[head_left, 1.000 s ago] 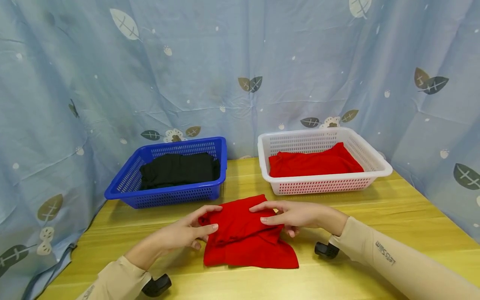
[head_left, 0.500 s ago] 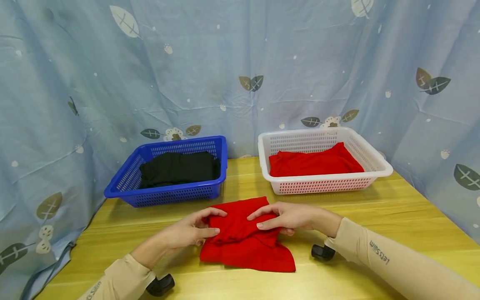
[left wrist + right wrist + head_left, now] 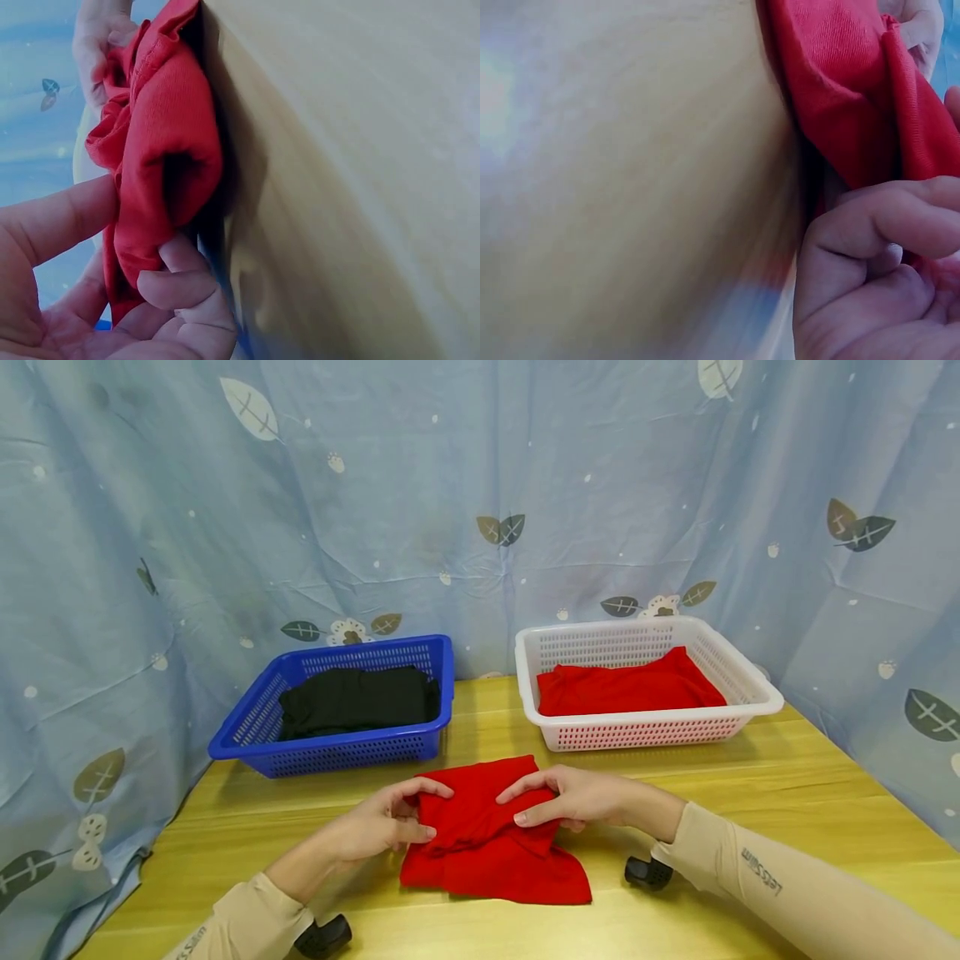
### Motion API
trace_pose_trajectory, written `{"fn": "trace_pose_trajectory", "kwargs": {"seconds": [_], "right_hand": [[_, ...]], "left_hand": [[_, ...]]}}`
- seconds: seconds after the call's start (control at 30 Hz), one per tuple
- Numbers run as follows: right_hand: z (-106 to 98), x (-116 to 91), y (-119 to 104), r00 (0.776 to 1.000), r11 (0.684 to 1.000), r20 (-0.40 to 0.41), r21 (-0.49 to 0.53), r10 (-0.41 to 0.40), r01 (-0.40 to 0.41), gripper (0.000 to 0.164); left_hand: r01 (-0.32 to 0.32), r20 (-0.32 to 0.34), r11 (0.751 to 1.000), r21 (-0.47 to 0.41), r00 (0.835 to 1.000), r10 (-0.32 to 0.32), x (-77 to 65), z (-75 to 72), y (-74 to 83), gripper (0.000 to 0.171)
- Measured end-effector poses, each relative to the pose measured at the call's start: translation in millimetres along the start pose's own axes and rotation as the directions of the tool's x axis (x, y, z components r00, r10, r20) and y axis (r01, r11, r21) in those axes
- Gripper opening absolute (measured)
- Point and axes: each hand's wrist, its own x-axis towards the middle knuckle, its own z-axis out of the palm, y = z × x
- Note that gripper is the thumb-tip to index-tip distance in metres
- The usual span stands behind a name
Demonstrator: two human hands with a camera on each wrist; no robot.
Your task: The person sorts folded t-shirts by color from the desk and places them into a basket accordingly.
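Note:
A folded red garment (image 3: 495, 868) lies on the table in front of me, with its upper layer bunched over a wider flap at the near side. My left hand (image 3: 371, 822) grips its left edge; in the left wrist view, fingers curl beneath the rolled cloth (image 3: 176, 112) and another finger presses its upper side. At the opposite edge, my right hand (image 3: 588, 797) holds the garment with thumb and forefinger on top. The right wrist view has the other fingers (image 3: 877, 225) bent in under the red fabric (image 3: 840, 97). The cloth hides some fingertips.
Behind the garment to the left stands a blue basket (image 3: 345, 747) with folded black cloth (image 3: 360, 697) inside. A white basket (image 3: 652, 721) at the back right holds more red cloth (image 3: 622, 685). A patterned blue curtain (image 3: 420, 485) hangs behind the wooden table (image 3: 795, 793).
My left hand has shifted slightly right and farther onto the garment's edge. Both hands have drawn closer around the upper layer, and the near flap has slid a little left.

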Motion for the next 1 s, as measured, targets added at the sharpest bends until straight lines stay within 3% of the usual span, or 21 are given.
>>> {"fn": "trace_pose_trajectory", "kwargs": {"seconds": [0.33,0.53,1.0], "right_hand": [[-4.4,-17.7,-11.4,0.997,0.999,-0.076,-0.046,-0.004,0.000,0.041],[-11.1,-31.0,-25.8,0.994,0.998,-0.104,-0.065,-0.017,0.010,0.043],[-24.0,-53.6,-57.0,0.988,0.994,-0.141,-0.091,-0.066,0.053,0.039]], "left_hand": [[-0.047,-0.031,0.999,0.001,0.998,0.047,-3.4,4.7,19.9,0.051],[-0.097,-0.031,0.995,0.017,0.995,0.098,-4.5,4.1,38.8,0.050],[-0.141,-0.038,0.988,0.063,0.989,0.144,-12.9,-2.3,86.7,0.048]]}}
